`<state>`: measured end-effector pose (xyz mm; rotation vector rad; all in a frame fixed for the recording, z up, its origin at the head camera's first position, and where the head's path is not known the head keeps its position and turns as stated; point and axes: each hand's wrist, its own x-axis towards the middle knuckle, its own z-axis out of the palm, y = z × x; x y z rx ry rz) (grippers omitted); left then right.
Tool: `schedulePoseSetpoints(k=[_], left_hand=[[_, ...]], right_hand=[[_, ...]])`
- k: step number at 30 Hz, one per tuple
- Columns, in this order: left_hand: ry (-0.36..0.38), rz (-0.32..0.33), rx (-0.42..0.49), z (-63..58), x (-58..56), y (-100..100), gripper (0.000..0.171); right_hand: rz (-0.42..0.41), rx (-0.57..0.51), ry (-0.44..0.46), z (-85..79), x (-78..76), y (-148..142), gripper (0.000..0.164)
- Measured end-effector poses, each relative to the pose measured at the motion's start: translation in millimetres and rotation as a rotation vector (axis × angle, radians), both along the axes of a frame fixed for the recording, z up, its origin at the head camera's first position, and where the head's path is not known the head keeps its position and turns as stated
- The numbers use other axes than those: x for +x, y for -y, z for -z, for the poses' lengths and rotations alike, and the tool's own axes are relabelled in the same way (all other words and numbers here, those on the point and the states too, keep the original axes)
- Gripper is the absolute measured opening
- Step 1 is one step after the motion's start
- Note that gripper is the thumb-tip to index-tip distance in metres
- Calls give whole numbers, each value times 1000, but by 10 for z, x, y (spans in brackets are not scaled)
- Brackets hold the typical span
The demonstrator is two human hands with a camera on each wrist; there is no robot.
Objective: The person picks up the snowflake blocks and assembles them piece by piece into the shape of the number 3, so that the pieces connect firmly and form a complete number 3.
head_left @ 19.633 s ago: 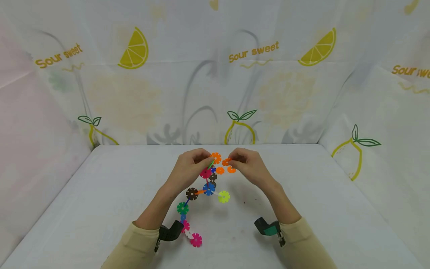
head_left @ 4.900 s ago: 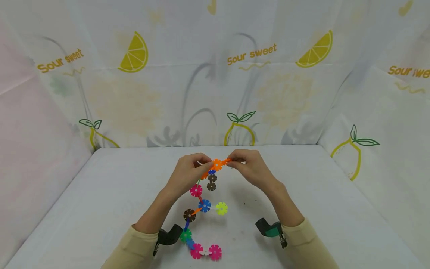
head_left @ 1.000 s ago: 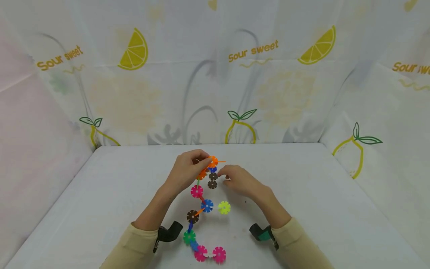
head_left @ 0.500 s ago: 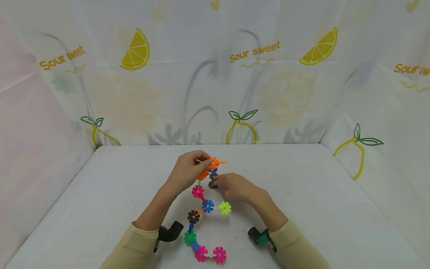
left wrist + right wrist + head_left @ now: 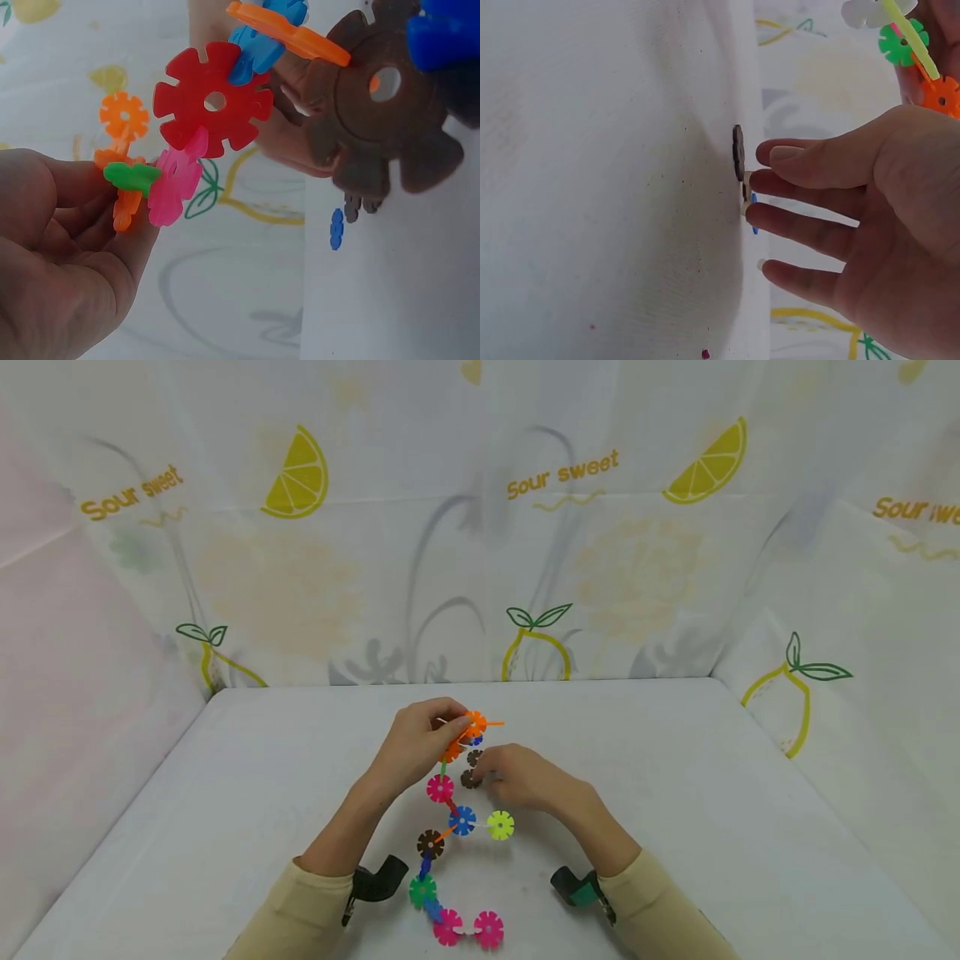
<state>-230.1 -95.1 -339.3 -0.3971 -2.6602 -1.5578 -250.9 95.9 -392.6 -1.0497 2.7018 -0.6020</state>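
Observation:
My left hand point(image 5: 416, 739) pinches the orange end of a chain of slotted plastic snowflake discs, at an orange disc point(image 5: 476, 723). Another orange disc juts out edge-on to the right. From there the chain runs toward me through a pink disc point(image 5: 440, 788), a blue disc point(image 5: 462, 820) with a yellow disc point(image 5: 500, 825) branching off, and a green disc point(image 5: 422, 891). My right hand point(image 5: 525, 777) is low over the table, fingers slightly bent, fingertips at a loose brown disc point(image 5: 470, 778). In the right wrist view no disc shows between thumb and fingers.
A second brown disc point(image 5: 475, 757) and a dark blue disc point(image 5: 476, 741) lie behind the first on the white table point(image 5: 637, 760). Lemon-printed cloth walls point(image 5: 637, 593) enclose the back and sides. Wrist cameras point(image 5: 381, 878) sit under both forearms.
Earlier, both hands worked at the orange discs. My right hand has since let go and come down to the brown discs; the nearer one has shifted slightly toward me. My left hand stays put.

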Motion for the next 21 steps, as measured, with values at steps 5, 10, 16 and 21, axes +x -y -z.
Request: schedulePoseSetpoints(k=[5, 10, 16, 21], left_hand=[[-15, -7, -13, -1, 4, 2, 14], [-9, -4, -8, -8, 12, 24, 14], [-27, 9, -11, -14, 10, 38, 13], [-29, 12, -17, -15, 6, 33, 12]], right_hand=[[20, -5, 7, 2, 14, 15, 23], [34, 5, 6, 18, 13, 40, 25], [-13, 4, -22, 36, 25, 54, 34], [-62, 1, -26, 21, 43, 56, 28]])
